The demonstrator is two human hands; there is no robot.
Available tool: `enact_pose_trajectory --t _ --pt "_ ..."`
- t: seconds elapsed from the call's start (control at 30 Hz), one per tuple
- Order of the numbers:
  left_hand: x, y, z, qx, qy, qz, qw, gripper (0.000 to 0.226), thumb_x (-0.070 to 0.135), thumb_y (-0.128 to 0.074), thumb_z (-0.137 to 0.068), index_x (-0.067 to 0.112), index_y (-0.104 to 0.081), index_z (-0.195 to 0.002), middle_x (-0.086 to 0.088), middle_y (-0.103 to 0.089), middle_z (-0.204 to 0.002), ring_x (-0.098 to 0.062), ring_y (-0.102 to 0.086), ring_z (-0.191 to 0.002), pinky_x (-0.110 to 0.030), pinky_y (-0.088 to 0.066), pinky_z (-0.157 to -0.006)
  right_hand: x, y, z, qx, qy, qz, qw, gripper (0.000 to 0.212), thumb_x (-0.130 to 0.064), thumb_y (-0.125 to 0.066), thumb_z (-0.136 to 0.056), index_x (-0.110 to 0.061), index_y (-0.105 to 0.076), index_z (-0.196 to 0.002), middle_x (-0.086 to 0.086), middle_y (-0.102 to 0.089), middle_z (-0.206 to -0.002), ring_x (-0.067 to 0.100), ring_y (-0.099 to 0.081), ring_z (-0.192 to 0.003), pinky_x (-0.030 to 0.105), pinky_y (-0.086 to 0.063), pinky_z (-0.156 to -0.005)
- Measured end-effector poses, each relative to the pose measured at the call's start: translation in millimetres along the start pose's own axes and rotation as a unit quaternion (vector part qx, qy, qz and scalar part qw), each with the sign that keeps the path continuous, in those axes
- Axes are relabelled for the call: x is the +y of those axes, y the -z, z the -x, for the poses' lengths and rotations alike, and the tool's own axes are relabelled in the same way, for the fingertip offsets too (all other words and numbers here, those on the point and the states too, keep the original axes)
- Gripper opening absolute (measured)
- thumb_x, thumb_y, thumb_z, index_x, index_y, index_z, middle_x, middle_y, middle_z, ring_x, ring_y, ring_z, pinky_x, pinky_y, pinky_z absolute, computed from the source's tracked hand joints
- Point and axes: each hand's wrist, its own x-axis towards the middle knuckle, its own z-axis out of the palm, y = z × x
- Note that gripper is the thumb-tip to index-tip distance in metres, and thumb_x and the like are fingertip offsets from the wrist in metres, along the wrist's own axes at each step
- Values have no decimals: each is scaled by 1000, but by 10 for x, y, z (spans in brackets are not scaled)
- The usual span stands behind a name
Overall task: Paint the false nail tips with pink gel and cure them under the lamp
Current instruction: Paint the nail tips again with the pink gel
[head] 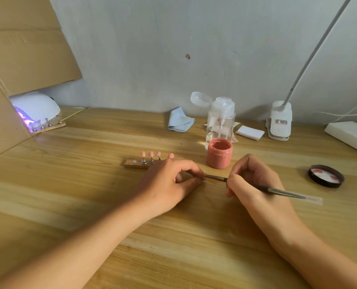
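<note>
Far left, we have a brown cardboard sheet (16, 49) leaning over a white domed curing lamp (37, 107), and that lamp is glowing purple inside. At its mouth lies a wooden strip with small metal stands (48, 127), half in the light. Whether those stands carry tips, we can't tell from here.

Moving along the pale wooden table (90, 195), we reach a second wooden strip (131, 164), and here are the pink false nail tips (151, 153) standing upright on their pins, with one more peeking over the knuckles. In front of it rests the left hand (169, 182), fingers curled and thumb and forefinger closed together exactly where the thin dark brush (215, 178) ends. Whether they pinch the bristles or something small, we can't say; it's hidden.

Behind, by the wall, we spot a folded light-blue cloth (179, 122) and a clear plastic pump bottle (220, 122) with its cap flipped open. Just in front of the bottle stands the open pink gel jar (219, 156).

Now the right hand (254, 184): fingers wrapped round the brush handle, which runs out past the hand to a clear end.

Further right we see a white pad (249, 132), a white clip-on desk lamp (278, 122), the black jar lid (325, 176) lying upside down with pink smears, and a white power strip (350, 134) at the edge.
</note>
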Motion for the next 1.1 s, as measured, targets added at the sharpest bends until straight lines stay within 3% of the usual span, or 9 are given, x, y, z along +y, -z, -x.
enact_pose_trajectory --t 0.43,0.77,0.87,1.0,1.1 --pt "44 3 9 -7 8 8 1000 22 17 -70 -90 38 -70 -88 25 -49 -41 -2 -41 -37 -26 -12 -123 2 14 2 6 2 19 1000 18 -21 -54 -67 -5 -51 -73 24 -53 -65 16 -45 -58 25 -36 -54" --pt "51 12 15 -13 7 11 1000 18 15 -70 -91 33 -72 -91 30 -50 -42 -1 -42 -37 -29 -14 -123 -17 29 12 -1 -5 15 1000 23 -22 -53 -67 0 -50 -75 10 -51 -60 14 -43 -58 21 -35 -52" --pt "54 14 14 -12 14 11 1000 18 17 -70 -90 35 -72 -90 23 -48 -39 -2 -41 -37 -27 -14 -123 -22 28 14 -3 -4 13 1000 24 -22 -52 -67 0 -50 -74 10 -50 -61 14 -42 -57 19 -34 -50" --pt "79 24 24 -22 1 16 1000 20 14 -69 -91 33 -70 -90 39 -50 -47 1 -44 -37 -28 -11 -123 -10 30 11 8 2 8 1000 22 -22 -52 -68 -1 -49 -73 12 -48 -61 13 -41 -58 17 -32 -49" --pt "73 22 22 -20 -2 14 1000 21 16 -70 -90 36 -69 -87 40 -49 -48 4 -44 -37 -26 -14 -121 -8 23 4 15 3 -14 1000 21 -20 -52 -69 0 -49 -76 25 -51 -66 15 -44 -60 17 -35 -51"
